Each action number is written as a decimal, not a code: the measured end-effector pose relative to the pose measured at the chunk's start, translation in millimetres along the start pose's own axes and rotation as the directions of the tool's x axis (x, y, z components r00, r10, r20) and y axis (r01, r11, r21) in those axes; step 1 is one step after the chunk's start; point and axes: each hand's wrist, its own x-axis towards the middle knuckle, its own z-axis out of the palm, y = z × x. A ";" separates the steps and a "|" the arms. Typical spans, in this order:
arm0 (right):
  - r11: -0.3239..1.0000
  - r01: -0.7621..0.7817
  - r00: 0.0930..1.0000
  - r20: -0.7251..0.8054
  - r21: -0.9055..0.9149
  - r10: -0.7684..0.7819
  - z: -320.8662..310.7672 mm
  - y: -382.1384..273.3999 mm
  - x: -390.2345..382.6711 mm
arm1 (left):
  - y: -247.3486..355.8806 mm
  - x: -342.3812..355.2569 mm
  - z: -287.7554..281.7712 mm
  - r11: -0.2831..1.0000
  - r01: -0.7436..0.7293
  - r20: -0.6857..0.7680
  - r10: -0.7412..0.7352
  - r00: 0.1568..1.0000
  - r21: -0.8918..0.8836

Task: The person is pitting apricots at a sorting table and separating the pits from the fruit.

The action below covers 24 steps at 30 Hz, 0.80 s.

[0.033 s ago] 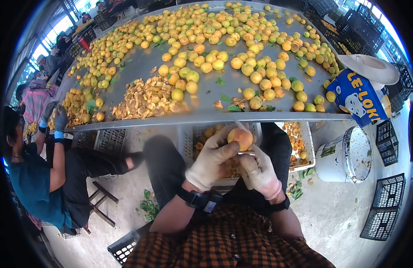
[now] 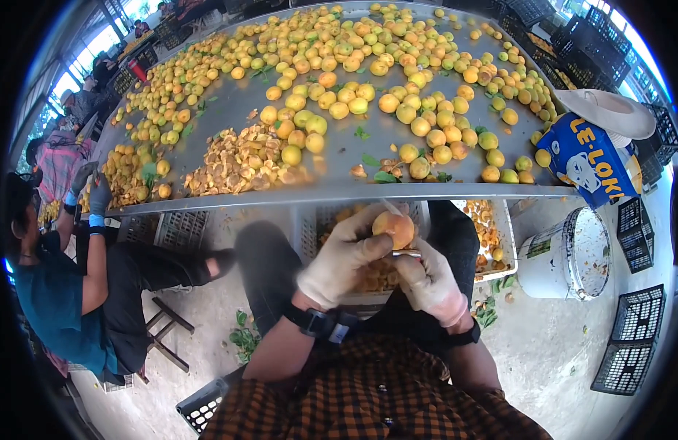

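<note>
In front of my lap, my left hand [image 2: 343,253], in a whitish work glove, grips a round yellow-orange apricot [image 2: 393,231] between thumb and fingers. My right hand [image 2: 431,282], gloved the same way, is closed on a small metal-bladed tool [image 2: 406,254], its shiny edge against the apricot's lower side. Most of that tool is hidden by the fingers, so its exact kind is unclear. Beneath both hands, a pale plastic crate [image 2: 307,231] with fruit pieces in it is partly covered by my gloves.
A metal table [image 2: 339,158] stands ahead, covered with whole apricots [image 2: 354,51] and a heap of brownish pits [image 2: 240,165]. A crate of fruit halves [image 2: 511,242] and a white bucket [image 2: 566,253] stand at right. At left sits a co-worker [image 2: 68,293].
Both hands, the apricot and the tool have shifted very slightly; my left wrist is a little further left. The grips look the same.
</note>
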 end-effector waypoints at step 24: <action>0.876 0.170 0.977 -0.192 0.451 -0.091 -30.4 -19.8 -2.2 | 17.4 -0.3 -6.6 0.971 0.158 0.091 -0.176 0.980 0.179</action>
